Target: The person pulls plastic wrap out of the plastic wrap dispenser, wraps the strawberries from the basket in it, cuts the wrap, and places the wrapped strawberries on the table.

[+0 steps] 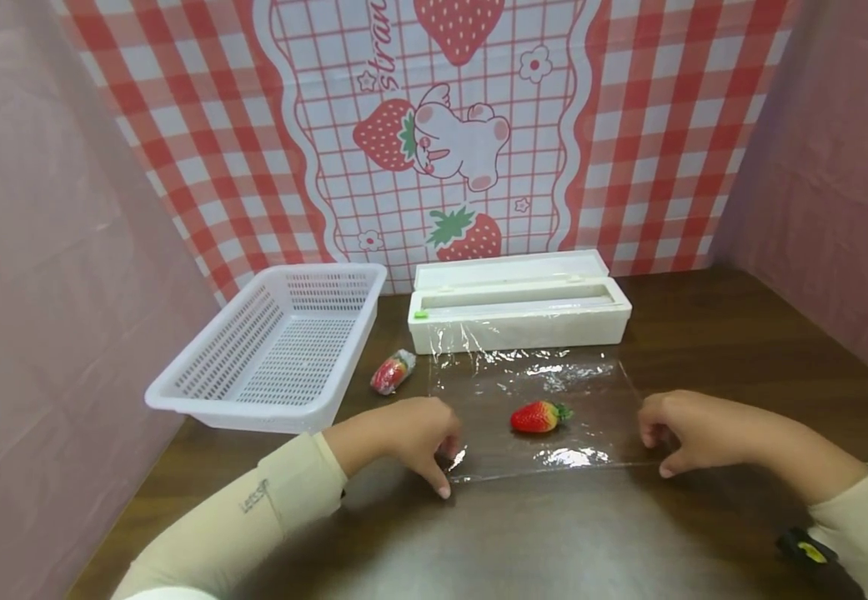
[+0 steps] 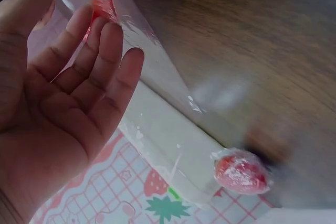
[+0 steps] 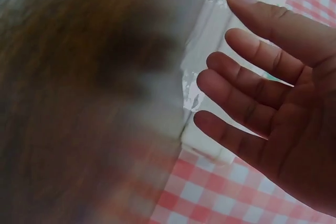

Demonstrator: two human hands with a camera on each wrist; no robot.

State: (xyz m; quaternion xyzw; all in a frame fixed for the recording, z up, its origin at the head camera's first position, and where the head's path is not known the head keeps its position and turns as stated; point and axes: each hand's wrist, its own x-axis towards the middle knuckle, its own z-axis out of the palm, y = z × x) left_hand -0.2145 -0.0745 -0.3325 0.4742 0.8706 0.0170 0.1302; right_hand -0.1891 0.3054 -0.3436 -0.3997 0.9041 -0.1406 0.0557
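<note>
A strawberry (image 1: 533, 417) lies on the film (image 1: 599, 417). Left hand (image 1: 420, 435) and right hand (image 1: 699, 429) flank the film, fingers relaxed, perhaps touching it.

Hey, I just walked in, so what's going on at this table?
Someone's left hand and right hand are at opposite sides of a sheet of clear film, and neither visibly grips anything. A bare strawberry lies on the film, not wrapped yet. The film stretches out from a white box whose lid is up. Another strawberry, already wrapped, lies between that box and the white basket.
</note>
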